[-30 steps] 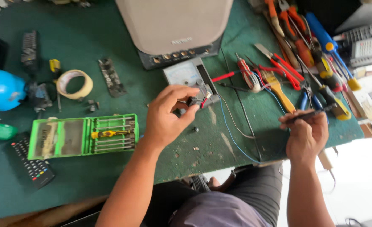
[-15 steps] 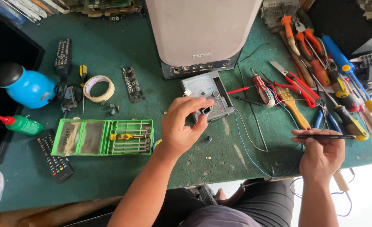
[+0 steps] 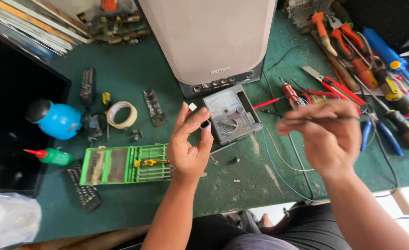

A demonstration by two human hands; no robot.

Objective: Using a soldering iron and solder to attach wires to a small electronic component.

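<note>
While both hands hover above the green bench [image 3: 121,78], each part of the scene reads as follows.

Left hand: the left hand [image 3: 189,147] is raised palm-up, its thumb and forefinger pinched on a small dark component [image 3: 205,124], lifted clear of the bench so it faces the eyes.
Right hand: the right hand [image 3: 325,135] is closed around a thin dark probe [image 3: 327,118], held level like a pen and pointing toward the component; the two stay apart.
Meter: an analogue multimeter [image 3: 231,115] lies flat just beyond the left hand, dial up, red lead trailing right.
Surroundings: a green bit case [image 3: 126,164] lies open beside the left wrist; screwdrivers and pliers [image 3: 357,65] crowd the right edge, within reach.
</note>
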